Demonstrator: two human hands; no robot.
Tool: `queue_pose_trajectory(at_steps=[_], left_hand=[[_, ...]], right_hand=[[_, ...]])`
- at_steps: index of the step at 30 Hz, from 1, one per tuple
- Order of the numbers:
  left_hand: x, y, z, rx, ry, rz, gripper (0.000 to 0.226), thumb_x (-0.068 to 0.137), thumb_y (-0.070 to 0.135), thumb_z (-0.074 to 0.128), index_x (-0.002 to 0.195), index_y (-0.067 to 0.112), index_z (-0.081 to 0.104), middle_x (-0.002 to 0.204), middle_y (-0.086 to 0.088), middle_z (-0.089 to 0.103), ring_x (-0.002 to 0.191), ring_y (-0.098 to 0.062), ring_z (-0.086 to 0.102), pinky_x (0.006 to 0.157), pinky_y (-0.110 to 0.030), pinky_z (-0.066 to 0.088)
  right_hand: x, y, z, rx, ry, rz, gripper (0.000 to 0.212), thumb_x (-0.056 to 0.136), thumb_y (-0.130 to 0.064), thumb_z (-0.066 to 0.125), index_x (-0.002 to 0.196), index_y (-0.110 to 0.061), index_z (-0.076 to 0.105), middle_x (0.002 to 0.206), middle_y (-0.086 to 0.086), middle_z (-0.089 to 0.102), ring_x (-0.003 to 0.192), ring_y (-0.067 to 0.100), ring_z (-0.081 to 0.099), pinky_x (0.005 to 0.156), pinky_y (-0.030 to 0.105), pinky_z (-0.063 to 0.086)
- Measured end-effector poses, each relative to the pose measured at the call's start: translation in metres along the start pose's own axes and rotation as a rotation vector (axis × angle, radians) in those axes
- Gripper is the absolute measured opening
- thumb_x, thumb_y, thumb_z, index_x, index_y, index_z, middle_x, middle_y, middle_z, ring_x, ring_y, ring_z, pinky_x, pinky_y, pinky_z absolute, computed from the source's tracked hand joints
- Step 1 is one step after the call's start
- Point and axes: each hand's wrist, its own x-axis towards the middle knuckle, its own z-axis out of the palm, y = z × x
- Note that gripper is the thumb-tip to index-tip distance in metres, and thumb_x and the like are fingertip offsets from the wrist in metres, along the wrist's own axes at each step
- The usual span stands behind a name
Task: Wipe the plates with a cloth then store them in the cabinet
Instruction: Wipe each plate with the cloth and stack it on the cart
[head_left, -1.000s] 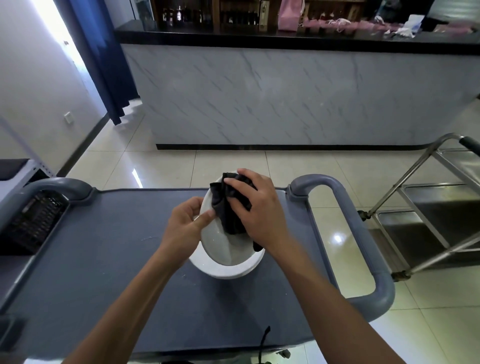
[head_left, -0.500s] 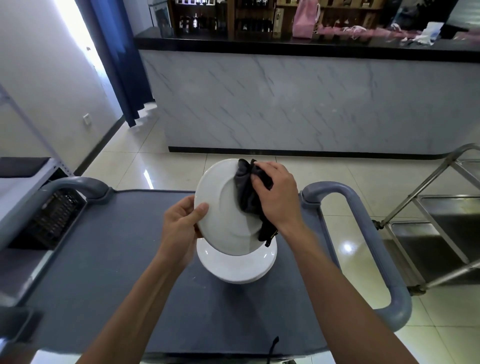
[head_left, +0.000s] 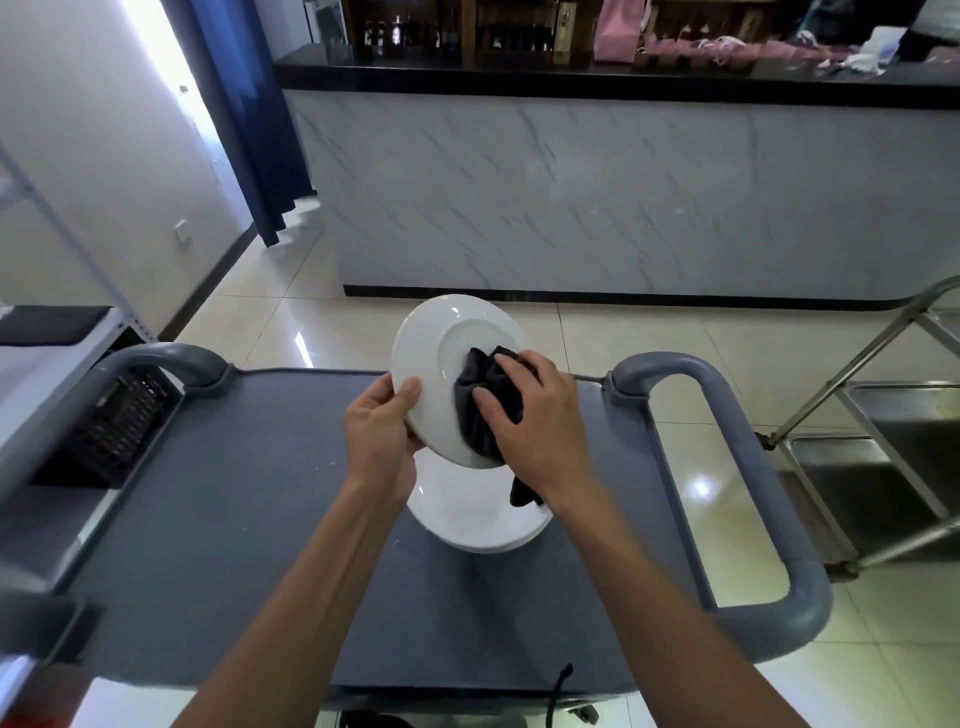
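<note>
A white plate (head_left: 435, 347) is held tilted above the cart, its foot ring and underside facing me. My left hand (head_left: 378, 431) grips its left rim, thumb on the near face. My right hand (head_left: 540, 415) holds a crumpled black cloth (head_left: 480, 410) and presses it against the plate's lower right part. A tail of the cloth hangs below the hand. Under the raised plate, a small stack of white plates (head_left: 475, 519) rests on the grey cart top (head_left: 234, 493).
The cart has thick grey handles, one at the right (head_left: 727, 467) and one at the left (head_left: 156, 358). A steel trolley (head_left: 883, 441) stands at the right. A marble-fronted counter (head_left: 623, 197) lies ahead across the tiled floor. A white shelf rack (head_left: 41, 338) is at the left.
The plate went from lying low over the stack to being raised and tilted, and now shows its underside. My right hand and the cloth moved from the upper rim down to the plate's middle.
</note>
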Motion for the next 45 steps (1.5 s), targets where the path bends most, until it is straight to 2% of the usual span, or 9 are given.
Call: queue_pose_trajectory(at_steps=[4, 10, 15, 20, 23, 28, 30, 37, 45], left_hand=[[0.001, 0.000, 0.005, -0.031, 0.006, -0.028, 0.016, 0.101, 0.008, 0.054, 0.106, 0.006, 0.070, 0.097, -0.012, 0.073, 0.087, -0.029, 0.068, 0.069, -0.041, 0.062], [0.000, 0.002, 0.009, -0.055, 0.041, -0.048, 0.017, 0.102, 0.010, 0.054, 0.109, 0.005, 0.069, 0.107, -0.018, 0.069, 0.095, -0.034, 0.065, 0.090, -0.056, 0.054], [0.003, -0.001, 0.006, -0.053, 0.045, -0.050, 0.020, 0.103, 0.013, 0.053, 0.113, 0.005, 0.068, 0.107, -0.015, 0.069, 0.095, -0.032, 0.064, 0.086, -0.051, 0.055], [0.009, -0.004, -0.002, -0.042, 0.050, -0.041, 0.020, 0.102, 0.016, 0.057, 0.113, 0.008, 0.071, 0.105, -0.008, 0.073, 0.090, -0.024, 0.067, 0.081, -0.046, 0.058], [0.012, -0.005, -0.004, -0.052, 0.045, -0.041, 0.017, 0.102, 0.017, 0.057, 0.108, 0.012, 0.072, 0.099, -0.005, 0.074, 0.084, -0.021, 0.068, 0.074, -0.040, 0.059], [0.014, -0.002, -0.011, -0.058, -0.045, -0.063, 0.018, 0.102, 0.016, 0.055, 0.109, 0.012, 0.071, 0.091, -0.001, 0.076, 0.076, -0.016, 0.070, 0.068, -0.036, 0.060], [0.015, -0.001, -0.014, -0.037, -0.072, -0.060, 0.017, 0.101, 0.015, 0.055, 0.109, 0.013, 0.071, 0.090, 0.000, 0.076, 0.074, -0.014, 0.069, 0.065, -0.033, 0.059], [0.012, 0.004, -0.023, 0.053, -0.189, -0.049, 0.019, 0.099, 0.013, 0.055, 0.111, 0.011, 0.071, 0.091, -0.003, 0.076, 0.072, -0.017, 0.069, 0.056, -0.032, 0.058], [0.005, 0.009, -0.016, 0.210, -0.307, 0.011, 0.022, 0.094, 0.009, 0.062, 0.113, 0.007, 0.073, 0.091, -0.010, 0.077, 0.072, -0.021, 0.071, 0.055, -0.032, 0.057]], right_hand=[[-0.010, -0.009, 0.001, -0.066, -0.023, -0.081, 0.072, 0.085, -0.069, 0.056, 0.144, -0.029, 0.051, 0.150, -0.003, 0.042, 0.133, 0.024, 0.037, 0.106, 0.044, 0.043], [-0.019, -0.008, 0.001, -0.064, -0.021, -0.189, 0.063, 0.085, -0.050, 0.071, 0.142, -0.027, 0.056, 0.150, 0.001, 0.044, 0.129, 0.028, 0.041, 0.105, 0.046, 0.043], [-0.029, 0.006, 0.007, -0.031, 0.046, -0.253, 0.052, 0.084, -0.038, 0.074, 0.133, -0.022, 0.065, 0.144, 0.005, 0.051, 0.123, 0.031, 0.047, 0.098, 0.048, 0.049], [-0.027, 0.020, 0.004, 0.037, 0.120, -0.201, 0.049, 0.085, -0.040, 0.068, 0.131, -0.024, 0.066, 0.146, 0.002, 0.048, 0.123, 0.028, 0.046, 0.101, 0.045, 0.047], [-0.025, 0.024, 0.000, 0.054, 0.148, -0.119, 0.049, 0.087, -0.041, 0.067, 0.134, -0.030, 0.062, 0.151, -0.002, 0.041, 0.127, 0.024, 0.042, 0.107, 0.038, 0.042], [-0.017, 0.027, -0.010, 0.149, 0.171, 0.018, 0.049, 0.085, -0.036, 0.070, 0.133, -0.033, 0.062, 0.149, -0.008, 0.043, 0.130, 0.014, 0.039, 0.104, 0.003, 0.019], [-0.012, 0.028, -0.015, 0.177, 0.178, 0.047, 0.048, 0.085, -0.033, 0.072, 0.133, -0.031, 0.063, 0.147, -0.008, 0.044, 0.130, 0.013, 0.039, 0.102, 0.000, 0.017], [0.012, 0.034, -0.033, 0.218, 0.160, 0.112, 0.048, 0.085, -0.025, 0.074, 0.131, -0.019, 0.066, 0.142, -0.001, 0.051, 0.129, 0.018, 0.046, 0.113, 0.038, 0.038], [0.032, 0.024, -0.035, 0.178, 0.153, 0.042, 0.048, 0.089, -0.029, 0.071, 0.136, -0.022, 0.062, 0.150, -0.001, 0.042, 0.132, 0.020, 0.041, 0.110, 0.025, 0.030]])
